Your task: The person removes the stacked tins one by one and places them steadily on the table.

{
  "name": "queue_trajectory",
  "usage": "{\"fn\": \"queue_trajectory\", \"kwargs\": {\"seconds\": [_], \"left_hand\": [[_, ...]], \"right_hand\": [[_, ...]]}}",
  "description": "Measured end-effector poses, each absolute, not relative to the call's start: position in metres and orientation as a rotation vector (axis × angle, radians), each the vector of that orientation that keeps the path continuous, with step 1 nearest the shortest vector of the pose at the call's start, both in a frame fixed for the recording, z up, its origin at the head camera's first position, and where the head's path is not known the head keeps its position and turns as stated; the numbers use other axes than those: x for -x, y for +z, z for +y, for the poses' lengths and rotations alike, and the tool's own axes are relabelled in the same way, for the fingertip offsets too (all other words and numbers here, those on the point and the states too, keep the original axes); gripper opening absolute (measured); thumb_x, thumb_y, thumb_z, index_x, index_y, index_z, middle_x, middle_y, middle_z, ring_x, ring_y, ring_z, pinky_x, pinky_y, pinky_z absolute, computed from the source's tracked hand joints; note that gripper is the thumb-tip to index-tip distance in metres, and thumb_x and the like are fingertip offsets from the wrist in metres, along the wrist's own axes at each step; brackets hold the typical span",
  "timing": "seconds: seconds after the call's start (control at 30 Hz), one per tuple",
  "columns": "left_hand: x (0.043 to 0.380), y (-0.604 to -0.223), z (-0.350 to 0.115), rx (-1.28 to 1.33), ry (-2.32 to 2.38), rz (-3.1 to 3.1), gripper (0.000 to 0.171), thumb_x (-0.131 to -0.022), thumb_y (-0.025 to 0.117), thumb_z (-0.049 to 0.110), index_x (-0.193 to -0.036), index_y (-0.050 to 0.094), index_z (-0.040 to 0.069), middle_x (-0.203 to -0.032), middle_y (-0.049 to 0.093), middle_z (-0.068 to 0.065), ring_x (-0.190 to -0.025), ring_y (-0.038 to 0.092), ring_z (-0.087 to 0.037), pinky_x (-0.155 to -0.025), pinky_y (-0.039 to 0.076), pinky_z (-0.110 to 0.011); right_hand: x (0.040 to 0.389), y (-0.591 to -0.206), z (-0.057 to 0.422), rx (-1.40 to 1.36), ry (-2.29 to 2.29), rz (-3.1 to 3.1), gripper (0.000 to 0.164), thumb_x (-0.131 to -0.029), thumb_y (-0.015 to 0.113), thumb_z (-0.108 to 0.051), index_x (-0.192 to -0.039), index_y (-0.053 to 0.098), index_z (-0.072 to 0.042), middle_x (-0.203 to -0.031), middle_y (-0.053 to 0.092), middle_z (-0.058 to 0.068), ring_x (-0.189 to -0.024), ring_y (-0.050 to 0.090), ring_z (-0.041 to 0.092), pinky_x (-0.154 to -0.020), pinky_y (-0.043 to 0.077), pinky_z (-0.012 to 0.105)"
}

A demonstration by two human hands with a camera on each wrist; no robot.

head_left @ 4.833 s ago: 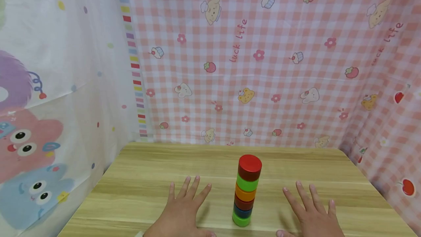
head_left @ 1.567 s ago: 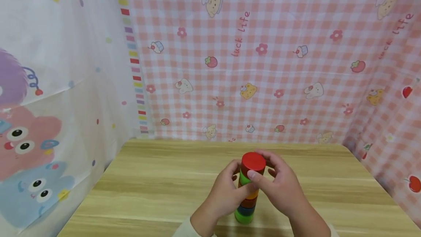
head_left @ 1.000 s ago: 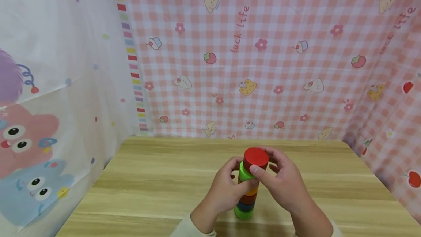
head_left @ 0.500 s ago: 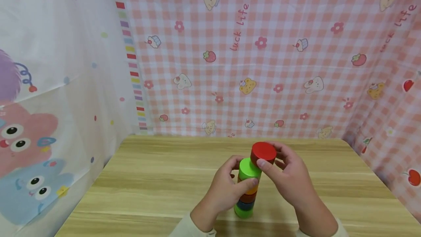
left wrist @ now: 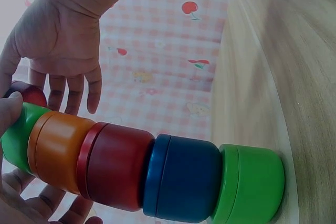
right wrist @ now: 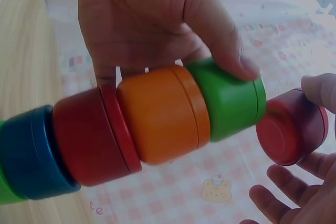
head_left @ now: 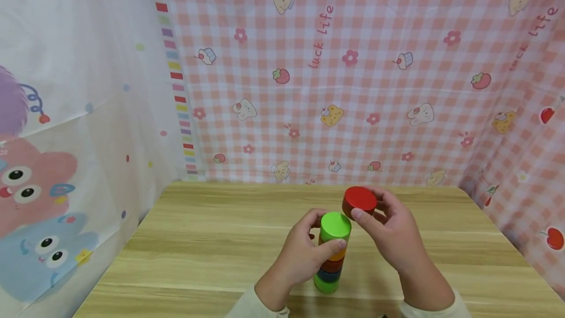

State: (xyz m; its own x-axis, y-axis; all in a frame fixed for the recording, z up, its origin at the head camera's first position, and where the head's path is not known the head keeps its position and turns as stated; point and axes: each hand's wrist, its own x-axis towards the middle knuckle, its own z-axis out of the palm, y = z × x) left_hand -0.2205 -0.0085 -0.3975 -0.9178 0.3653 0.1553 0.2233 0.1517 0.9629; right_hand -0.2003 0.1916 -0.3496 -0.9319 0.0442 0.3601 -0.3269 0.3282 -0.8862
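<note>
A stack of small round lidded jars stands upright on the table. From the top, it runs green, orange, red, blue and green. My left hand grips the stack's top green jar, its thumb in front and the other fingers behind. Just right of the stack's top and slightly above it, my right hand pinches another red jar between thumb and fingers. In the right wrist view, that red jar's bottom shows, apart from the stack.
The wooden table extends on both sides of the stack. A pink checked cloth hangs behind it, and a white cloth with cartoon figures hangs at the left.
Both hands, first spread beside the stack, have closed in on it. My left hand took hold near the top; my right hand lifted off the top red jar and moved it right.
</note>
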Motion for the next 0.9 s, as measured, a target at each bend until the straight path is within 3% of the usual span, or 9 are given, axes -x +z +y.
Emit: {"fn": "queue_trajectory", "kwargs": {"seconds": [0.1, 0.5, 0.77, 0.9], "left_hand": [[0.220, -0.397, -0.008, -0.590, 1.880, 2.298, 0.043, -0.093, 0.080, 0.039, -0.131, 0.062, 0.030, -0.124, 0.065, 0.007, -0.122, 0.053, -0.017, -0.104, 0.041, -0.055], [0.220, -0.397, -0.008, -0.590, 1.884, 2.294, 0.042, -0.093, 0.080, 0.039, -0.131, 0.063, 0.029, -0.123, 0.065, 0.006, -0.121, 0.053, -0.017, -0.103, 0.042, -0.054], [0.220, -0.397, -0.009, -0.591, 1.884, 2.294, 0.043, -0.093, 0.080, 0.038, -0.131, 0.063, 0.029, -0.123, 0.065, 0.006, -0.120, 0.053, -0.017, -0.101, 0.042, -0.053], [0.220, -0.397, -0.009, -0.593, 1.885, 2.294, 0.043, -0.093, 0.080, 0.038, -0.131, 0.062, 0.028, -0.123, 0.065, 0.006, -0.119, 0.054, -0.017, -0.102, 0.042, -0.053]], "right_hand": [[0.203, -0.352, 0.194, -0.284, 1.657, -2.245, 0.046, -0.099, 0.073, -0.016, -0.141, 0.059, -0.002, -0.131, 0.066, 0.013, -0.115, 0.060, 0.010, -0.096, 0.050, 0.016], [0.216, -0.363, 0.204, -0.324, 1.680, -2.214, 0.047, -0.099, 0.073, -0.012, -0.142, 0.058, 0.000, -0.126, 0.065, 0.006, -0.112, 0.061, 0.011, -0.093, 0.053, 0.017], [0.221, -0.368, 0.210, -0.332, 1.684, -2.252, 0.047, -0.101, 0.072, -0.014, -0.142, 0.056, 0.000, -0.131, 0.064, 0.014, -0.113, 0.061, 0.011, -0.094, 0.052, 0.017], [0.225, -0.372, 0.214, -0.341, 1.684, -2.251, 0.046, -0.101, 0.071, -0.013, -0.142, 0.056, 0.001, -0.129, 0.065, 0.010, -0.112, 0.062, 0.010, -0.093, 0.052, 0.018]]}}
